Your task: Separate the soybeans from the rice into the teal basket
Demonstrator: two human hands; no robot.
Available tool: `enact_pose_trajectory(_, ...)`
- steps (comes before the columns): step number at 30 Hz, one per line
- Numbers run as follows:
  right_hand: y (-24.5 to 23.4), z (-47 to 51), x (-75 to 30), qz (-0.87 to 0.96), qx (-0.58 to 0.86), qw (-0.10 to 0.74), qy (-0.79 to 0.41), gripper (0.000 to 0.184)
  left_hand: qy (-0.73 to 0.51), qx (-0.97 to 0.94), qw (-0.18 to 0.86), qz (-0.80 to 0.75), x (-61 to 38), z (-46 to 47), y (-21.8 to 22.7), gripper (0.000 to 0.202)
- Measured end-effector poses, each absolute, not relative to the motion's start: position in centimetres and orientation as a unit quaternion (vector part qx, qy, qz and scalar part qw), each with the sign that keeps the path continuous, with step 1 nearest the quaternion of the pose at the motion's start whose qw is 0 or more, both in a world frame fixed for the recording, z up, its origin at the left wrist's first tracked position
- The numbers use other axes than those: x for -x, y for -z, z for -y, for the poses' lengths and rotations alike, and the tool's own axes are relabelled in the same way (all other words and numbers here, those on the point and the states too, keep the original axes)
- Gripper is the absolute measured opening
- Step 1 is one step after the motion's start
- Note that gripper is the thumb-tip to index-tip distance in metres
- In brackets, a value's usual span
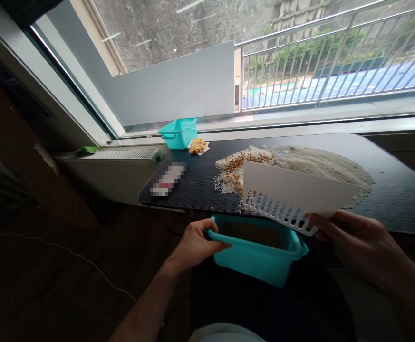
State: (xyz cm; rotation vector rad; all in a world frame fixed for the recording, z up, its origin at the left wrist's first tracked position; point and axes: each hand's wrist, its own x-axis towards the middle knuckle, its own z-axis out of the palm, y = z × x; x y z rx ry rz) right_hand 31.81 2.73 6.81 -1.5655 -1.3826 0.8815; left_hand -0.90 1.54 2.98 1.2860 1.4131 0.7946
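Note:
My left hand (203, 242) grips the left end of a teal plastic bin (253, 263) held against the table's near edge. Small yellowish-brown beans (253, 233) cover the bin's bottom. In my right hand (353, 235) is a white plastic sheet (296, 187) with a row of slots along its lower side, tilted above the bin's far rim. Behind the sheet, a wide heap of white rice (321, 164) lies on the table. Golden beans (241, 164) are mixed into the heap's left part, and a few lie loose near the edge above the bin.
A second teal bin (180, 133) stands at the back left of the dark table (200, 190), beside a crumpled yellow item (198, 146) on white paper. A blurred-out flat object (168, 179) lies at the left. A radiator (125, 164) and a window border the table.

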Motion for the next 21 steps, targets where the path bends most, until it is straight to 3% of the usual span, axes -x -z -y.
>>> enact_pose_trajectory(5,-5.7,-2.2,-33.1,0.522,0.634,0.448,-0.353,0.053,-0.324,-0.534,0.506,-0.595,0.8,-1.5,-3.4,0.043)
enact_pose_trajectory(13,-5.9,-2.0,-32.6,0.535,0.634,0.409,-0.380,0.047,-0.327,-0.527,0.515,-0.592,0.8,-1.7,-3.7,0.044)
enact_pose_trajectory(21,-6.5,-4.8,-30.9,0.574,0.634,0.407,-0.320,0.047,-0.332,-0.523,0.514,-0.593,3.5,-1.7,-4.7,0.045)
